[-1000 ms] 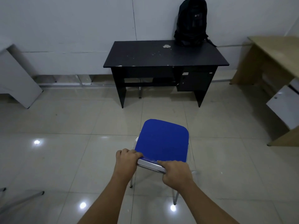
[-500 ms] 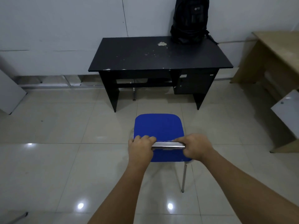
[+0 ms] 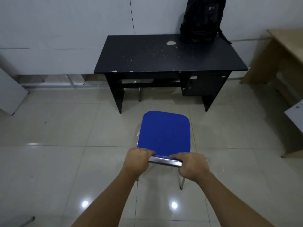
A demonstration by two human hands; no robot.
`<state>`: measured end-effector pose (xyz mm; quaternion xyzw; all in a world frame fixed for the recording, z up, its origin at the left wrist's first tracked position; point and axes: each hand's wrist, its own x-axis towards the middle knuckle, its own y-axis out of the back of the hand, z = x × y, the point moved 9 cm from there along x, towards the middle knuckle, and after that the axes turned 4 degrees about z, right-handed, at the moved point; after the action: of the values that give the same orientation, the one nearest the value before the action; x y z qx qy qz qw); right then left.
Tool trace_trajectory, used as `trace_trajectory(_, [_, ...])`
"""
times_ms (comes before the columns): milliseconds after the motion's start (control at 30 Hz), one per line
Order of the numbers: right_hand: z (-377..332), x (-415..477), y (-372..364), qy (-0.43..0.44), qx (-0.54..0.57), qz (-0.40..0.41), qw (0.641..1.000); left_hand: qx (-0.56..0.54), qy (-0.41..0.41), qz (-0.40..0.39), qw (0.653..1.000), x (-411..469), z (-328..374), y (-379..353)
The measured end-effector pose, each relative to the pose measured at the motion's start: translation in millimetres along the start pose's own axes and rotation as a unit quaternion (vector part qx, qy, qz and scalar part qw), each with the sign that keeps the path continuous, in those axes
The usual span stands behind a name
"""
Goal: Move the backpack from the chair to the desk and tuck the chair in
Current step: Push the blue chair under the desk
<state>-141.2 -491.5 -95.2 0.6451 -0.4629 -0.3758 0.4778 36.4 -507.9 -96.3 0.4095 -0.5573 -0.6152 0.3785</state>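
Floor [image 3: 68,128] between chair [image 3: 164,133] and desk [image 3: 170,58] looks bare, seemingly.

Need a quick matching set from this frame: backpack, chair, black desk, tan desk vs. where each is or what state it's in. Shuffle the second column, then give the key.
Things
1. backpack
2. chair
3. black desk
4. tan desk

Places or states
A. at the right edge of the view
B. gripped at its metal back bar by the left hand and the right hand
C. against the wall, its top chipped and speckled
D. upright at the back right of the black desk, leaning on the wall

Pairs: 1-D, 2-B, 3-C, 4-A
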Motion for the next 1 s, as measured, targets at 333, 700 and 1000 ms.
trace_trajectory(333, [8.0, 78.6, 12.0, -0.016, -0.036, -0.002, 0.999, -0.003, 0.017, 0.037, 0.999, 66.9, -43.5, 5.9])
trace_trajectory(700, [60.6, 218.7, 28.6, -0.001, -0.021, 0.007, 1.000, -0.018, 0.046, 0.076, 0.996, 204.6, -90.9, 16.9])
trace_trajectory(1000, [109.9, 331.2, 49.8, 0.023, -0.018, -0.010, 1.000, -0.042, 0.080, 0.067, 0.994, 316.9, -116.4, 33.4])
